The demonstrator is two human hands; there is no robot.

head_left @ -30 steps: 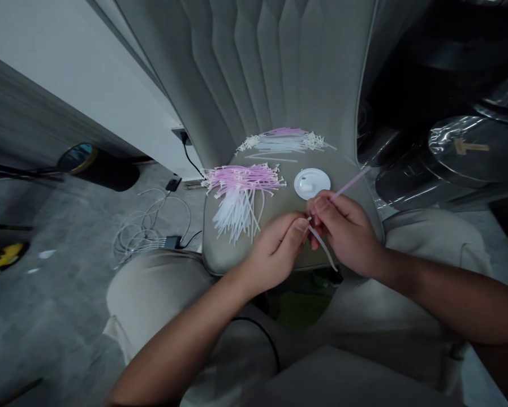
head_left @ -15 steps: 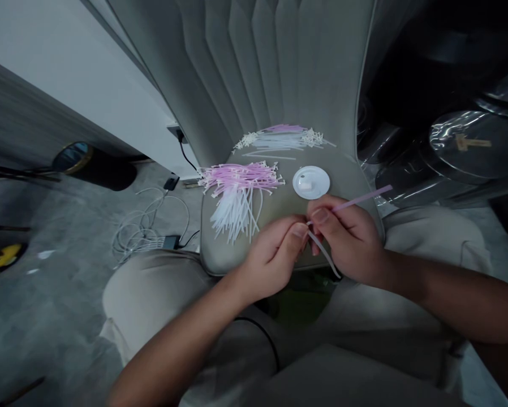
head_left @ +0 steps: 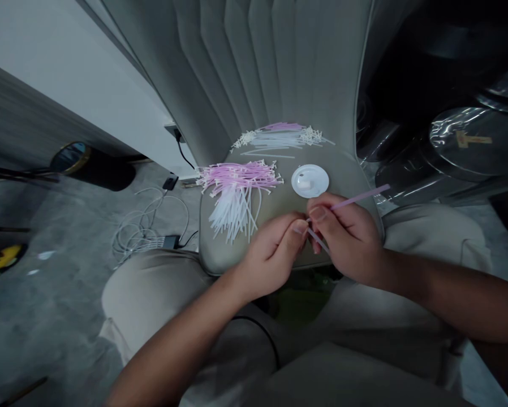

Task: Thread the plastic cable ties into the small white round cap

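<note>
My left hand (head_left: pixel 277 249) pinches a thin white strip (head_left: pixel 318 239) whose free end hangs down between the hands. Touching it, my right hand (head_left: pixel 343 234) is closed on a pink stick (head_left: pixel 362 196) that points out to the upper right. Where the two pieces meet is hidden by my fingertips. Just beyond my hands, a small white dish (head_left: pixel 321 178) holds a little whitish block. Left of it on the seat lies a pile of pink sticks with white ends (head_left: pixel 241 174), over a fan of white strips (head_left: pixel 232 215).
The grey chair seat (head_left: pixel 279 200) also bears a row of white and pink sticks (head_left: pixel 279 137) near the backrest. Coiled cables (head_left: pixel 141 226) and a dark cylinder (head_left: pixel 105 169) lie on the floor to the left. Clear plastic-wrapped rolls (head_left: pixel 470 141) stand right.
The free end of the white strip has swung in towards my right hand, and less of it shows. Both hands keep nearly the same place and grip.
</note>
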